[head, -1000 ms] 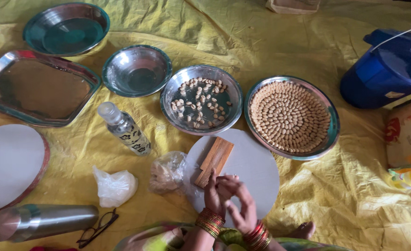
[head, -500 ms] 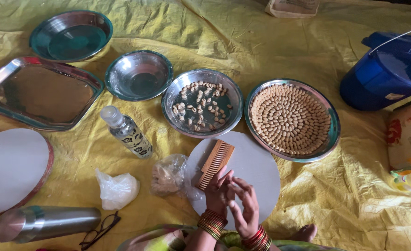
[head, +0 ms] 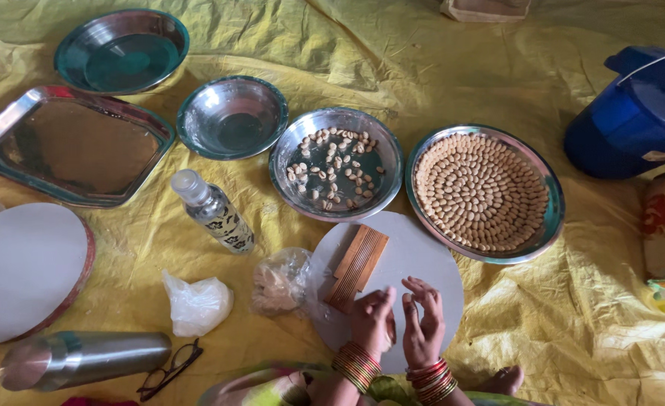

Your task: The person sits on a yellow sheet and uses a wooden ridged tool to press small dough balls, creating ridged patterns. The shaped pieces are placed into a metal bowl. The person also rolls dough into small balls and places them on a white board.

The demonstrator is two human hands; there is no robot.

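Both hands work low over a round white board (head: 415, 263) that lies flat on a yellow sheet (head: 588, 316) spread over the floor. The left hand (head: 371, 323) and the right hand (head: 423, 325) face each other, palms inward, just apart, fingers half curled. Whether either grip encloses anything cannot be told; the space between the palms is hidden. Red and gold bangles (head: 356, 365) ring both wrists.

A ridged wooden comb-like block (head: 357, 266) rests on the board, tilted, its lower end just beside the left hand. A clear bag of brown dough (head: 278, 282) lies against the board's left edge, with a knotted white bag (head: 195, 304) further left.

Beyond the board stand two steel dishes: one holds loose pale dough pieces (head: 334, 167), the other a steel plate (head: 547, 225) packed with shaped pieces in tight concentric rings.

Further items: an empty steel bowl (head: 232, 117), a clear bottle (head: 212, 211) lying tilted, a square tray (head: 73, 146), a steel cylinder (head: 84, 359) beside spectacles (head: 168, 368), and a blue container (head: 633, 120) at the right.
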